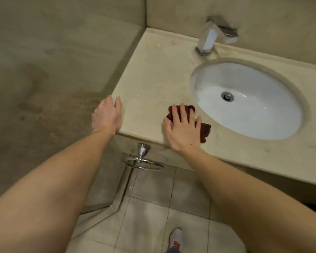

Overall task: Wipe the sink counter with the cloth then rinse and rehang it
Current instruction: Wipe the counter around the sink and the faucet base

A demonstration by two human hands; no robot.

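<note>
The right hand lies flat on the cloth, fingers spread and palm down, pressing it onto the tabletop rather than pinching it. The cloth is dark reddish-brown and crumpled; it sits near the front edge of the tabletop, just left of the basin, with 1 corner sticking out beyond the fingertips and another out to the right of the hand.

The left hand rests at the left front corner of the tabletop, open, fingers together and curved over the edge, holding nothing.

The basin is white and oval, set into the beige stone tabletop, with a metal drain at its centre. A square chrome tap stands behind the basin against the wall. Small wet glints show on the tabletop between cloth and basin.

Below the front edge, a chrome ring hangs from a mount, with nothing on it. The floor is pale tile, and 1 shoe shows at the bottom.
</note>
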